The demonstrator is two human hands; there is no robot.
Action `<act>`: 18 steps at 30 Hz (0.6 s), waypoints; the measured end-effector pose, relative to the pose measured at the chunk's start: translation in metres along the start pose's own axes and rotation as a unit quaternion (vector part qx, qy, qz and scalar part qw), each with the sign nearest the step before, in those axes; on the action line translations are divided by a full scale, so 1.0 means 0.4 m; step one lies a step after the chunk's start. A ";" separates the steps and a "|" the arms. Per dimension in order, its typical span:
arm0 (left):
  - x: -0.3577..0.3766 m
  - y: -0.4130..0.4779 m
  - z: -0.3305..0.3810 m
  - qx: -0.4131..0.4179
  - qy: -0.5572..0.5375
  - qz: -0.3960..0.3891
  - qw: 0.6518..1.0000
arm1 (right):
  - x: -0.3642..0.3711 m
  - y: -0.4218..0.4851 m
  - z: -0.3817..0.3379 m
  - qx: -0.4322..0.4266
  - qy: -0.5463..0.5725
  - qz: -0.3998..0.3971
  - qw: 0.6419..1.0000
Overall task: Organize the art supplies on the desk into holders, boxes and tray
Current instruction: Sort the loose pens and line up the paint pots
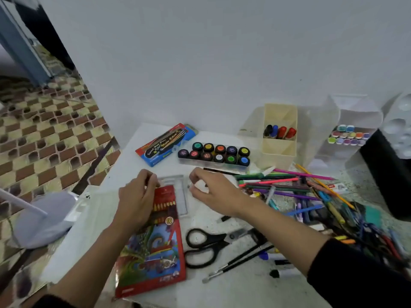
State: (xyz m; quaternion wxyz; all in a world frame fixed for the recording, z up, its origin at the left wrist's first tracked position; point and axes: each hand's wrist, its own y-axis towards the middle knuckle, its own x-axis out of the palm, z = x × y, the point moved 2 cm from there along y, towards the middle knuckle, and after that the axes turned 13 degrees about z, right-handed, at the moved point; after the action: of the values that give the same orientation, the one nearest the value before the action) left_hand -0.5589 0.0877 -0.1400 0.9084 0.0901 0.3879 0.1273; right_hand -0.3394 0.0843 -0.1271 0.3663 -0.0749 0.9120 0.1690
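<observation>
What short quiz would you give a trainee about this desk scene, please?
1. True or false: the scissors lie inside the beige holder.
2. Which hand grips the red pencil box? A left; B right; C neither.
3. Fill in: ___ markers stand in the beige holder.
Key: 1 false, they lie on the desk; 2 A, the left hand; 3 four.

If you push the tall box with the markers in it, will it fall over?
Probably, if pushed near the top: the marker holder stands taller than it is wide. It looks like thin plastic, so likely light. Its four markers may shift.
</observation>
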 end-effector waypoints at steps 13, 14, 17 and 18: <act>0.034 0.032 -0.043 0.104 0.025 0.012 0.994 | 0.048 -0.021 0.019 -0.104 -0.164 -0.015 0.981; 0.033 0.042 -0.040 0.107 0.022 0.013 0.994 | 0.035 -0.031 0.029 -0.093 -0.168 -0.011 0.981; 0.034 0.080 -0.035 0.122 0.037 0.001 0.992 | -0.001 -0.061 0.059 -0.074 -0.203 0.017 0.976; 0.038 0.093 -0.033 0.124 0.050 -0.007 0.991 | -0.011 -0.068 0.068 -0.068 -0.214 0.031 0.974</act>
State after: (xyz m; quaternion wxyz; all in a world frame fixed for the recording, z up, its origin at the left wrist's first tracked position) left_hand -0.5646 0.1286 -0.1495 0.8708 0.1928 0.4458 0.0765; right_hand -0.3119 0.0688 -0.1492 0.5418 -0.0331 0.8006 0.2540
